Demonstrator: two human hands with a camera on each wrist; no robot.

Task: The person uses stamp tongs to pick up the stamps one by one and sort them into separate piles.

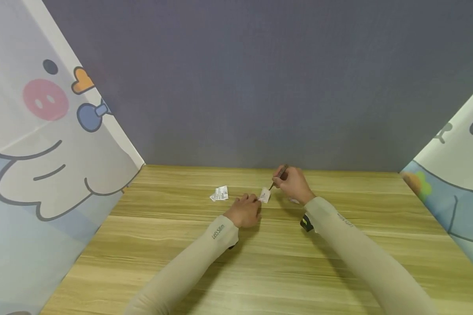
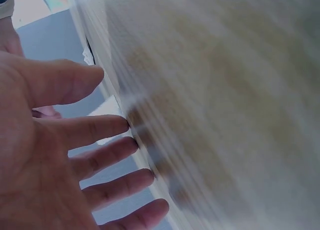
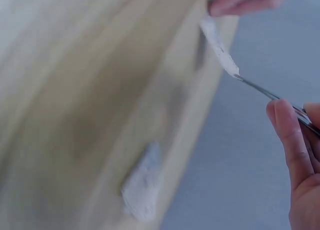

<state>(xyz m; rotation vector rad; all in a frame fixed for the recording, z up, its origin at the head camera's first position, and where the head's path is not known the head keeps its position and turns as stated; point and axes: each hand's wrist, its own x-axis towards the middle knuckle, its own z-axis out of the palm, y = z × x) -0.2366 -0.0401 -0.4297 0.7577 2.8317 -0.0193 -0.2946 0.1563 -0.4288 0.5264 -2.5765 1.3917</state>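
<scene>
My right hand (image 1: 295,183) holds thin metal tweezers (image 3: 262,91) like a pen. Their tips meet one corner of a small white printed slip (image 1: 264,195), which slants up from the table in the right wrist view. My left hand (image 1: 244,211) is at the slip's left edge, its fingertips close by. In the left wrist view its fingers (image 2: 102,127) are spread and fairly straight, with the tips down at the tabletop; part of the white slip shows behind them.
Left of my left hand lies a small overlapping stack of white slips (image 1: 221,193). Another white slip (image 3: 142,187) is on the table under my right hand, partly hidden in the head view. A grey panel (image 1: 236,87) stands at the back edge of the wooden table (image 1: 260,271).
</scene>
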